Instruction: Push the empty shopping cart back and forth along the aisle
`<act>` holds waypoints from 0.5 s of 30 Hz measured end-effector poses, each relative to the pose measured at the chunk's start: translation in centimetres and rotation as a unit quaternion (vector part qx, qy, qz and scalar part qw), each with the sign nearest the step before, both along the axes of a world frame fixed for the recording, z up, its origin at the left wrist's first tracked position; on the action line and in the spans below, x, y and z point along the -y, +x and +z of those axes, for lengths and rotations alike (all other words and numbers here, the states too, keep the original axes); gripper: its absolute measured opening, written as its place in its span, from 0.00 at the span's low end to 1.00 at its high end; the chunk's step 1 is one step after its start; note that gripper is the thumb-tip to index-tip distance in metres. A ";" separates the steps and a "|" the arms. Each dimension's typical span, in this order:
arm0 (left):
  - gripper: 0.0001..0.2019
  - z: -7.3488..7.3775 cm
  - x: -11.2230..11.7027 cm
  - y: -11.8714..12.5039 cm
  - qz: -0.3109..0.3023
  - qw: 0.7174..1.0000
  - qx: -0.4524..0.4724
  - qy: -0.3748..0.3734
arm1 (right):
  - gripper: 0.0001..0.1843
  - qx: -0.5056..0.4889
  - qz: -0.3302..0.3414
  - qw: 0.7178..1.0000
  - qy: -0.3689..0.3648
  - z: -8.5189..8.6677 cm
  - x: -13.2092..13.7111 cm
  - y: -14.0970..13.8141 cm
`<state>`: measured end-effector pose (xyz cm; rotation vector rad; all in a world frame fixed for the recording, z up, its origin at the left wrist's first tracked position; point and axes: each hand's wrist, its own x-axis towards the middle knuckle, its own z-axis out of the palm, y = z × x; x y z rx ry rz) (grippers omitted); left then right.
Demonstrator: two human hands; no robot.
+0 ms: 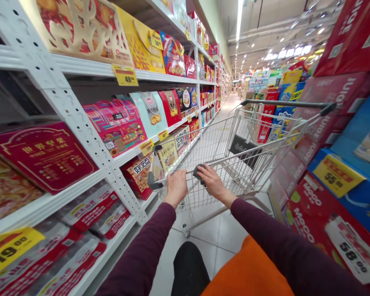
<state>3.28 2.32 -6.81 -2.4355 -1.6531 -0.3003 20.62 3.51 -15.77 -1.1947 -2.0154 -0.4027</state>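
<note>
A wire shopping cart (216, 131) stands at an angle across the aisle, its dark push handle (283, 103) on the far side from me. My left hand (176, 186) is closed over the cart's near end rim, fingers wrapped round the bar. Just to its right, my right hand (211, 179) grips the rim at the near corner. Its fingers lie over a dark grey piece (199, 172) there; whether this is part of the cart cannot be made out. A similar dark bumper (155, 181) covers the other near corner, close to the left shelf. The basket shows no goods.
White shelving (111, 176) with boxed snacks and yellow price tags runs along my left. Stacked red cartons (314, 213) and blue boxes (357, 139) rise on the right, close to the cart. Pale floor tiles (203, 246) lie below; the aisle stretches ahead.
</note>
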 end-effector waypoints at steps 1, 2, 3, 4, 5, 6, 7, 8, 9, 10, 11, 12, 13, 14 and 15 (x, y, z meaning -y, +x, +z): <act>0.22 0.1 0.1 0.1 0.006 1.000 -0.003 0.001 | 0.25 0.000 0.007 1.000 0.001 -0.1 0.0 0.2; 0.21 0.2 0.2 0.1 0.011 1.000 -0.008 0.002 | 0.25 -0.001 0.012 1.000 0.003 -0.2 0.0 0.2; 0.20 0.4 0.3 0.1 0.015 1.000 -0.012 0.002 | 0.25 -0.004 0.015 1.000 0.005 -0.3 0.1 0.1; 0.19 0.6 0.4 0.1 0.020 1.000 -0.016 0.002 | 0.24 -0.006 0.018 1.000 0.006 -0.4 0.2 -0.1; 0.19 0.8 0.6 0.1 0.024 1.000 -0.019 0.002 | 0.24 -0.008 0.021 1.000 0.007 -0.5 0.3 -0.3; 0.18 0.9 0.7 0.0 0.027 0.999 -0.023 0.000 | 0.24 -0.009 0.024 1.000 0.007 -0.5 0.4 -0.6; 0.17 1.1 0.8 -0.1 0.030 0.999 -0.027 -0.002 | 0.24 -0.010 0.029 1.000 0.007 -0.4 0.6 -0.8; 0.17 1.2 0.9 -0.2 0.034 0.999 -0.032 -0.004 | 0.24 -0.012 0.033 0.999 0.008 -0.4 0.7 -1.0; 0.17 1.2 1.0 -0.3 0.037 0.999 -0.037 -0.004 | 0.24 -0.015 0.038 0.999 0.010 -0.3 0.8 -1.2; 0.16 1.2 1.2 -0.5 0.039 0.998 -0.041 -0.004 | 0.23 -0.019 0.042 0.999 0.013 -0.3 0.9 -1.3; 0.16 1.2 1.3 -0.6 0.040 0.998 -0.044 -0.001 | 0.23 -0.022 0.047 0.999 0.016 -0.3 0.9 -1.5; 0.16 1.2 1.5 -0.8 0.040 0.998 -0.045 0.002 | 0.23 -0.025 0.052 0.998 0.019 -0.2 1.0 -1.6; 0.16 1.2 1.7 -0.9 0.039 0.998 -0.045 0.005 | 0.23 -0.027 0.056 0.998 0.020 -0.2 1.0 -1.8; 0.17 1.1 1.9 -1.0 0.038 0.998 -0.045 0.007 | 0.23 -0.030 0.059 0.998 0.019 -0.2 1.0 -1.9; 0.17 1.1 2.0 -1.0 0.039 0.998 -0.045 0.008 | 0.23 -0.034 0.061 0.997 0.017 -0.1 1.0 -2.1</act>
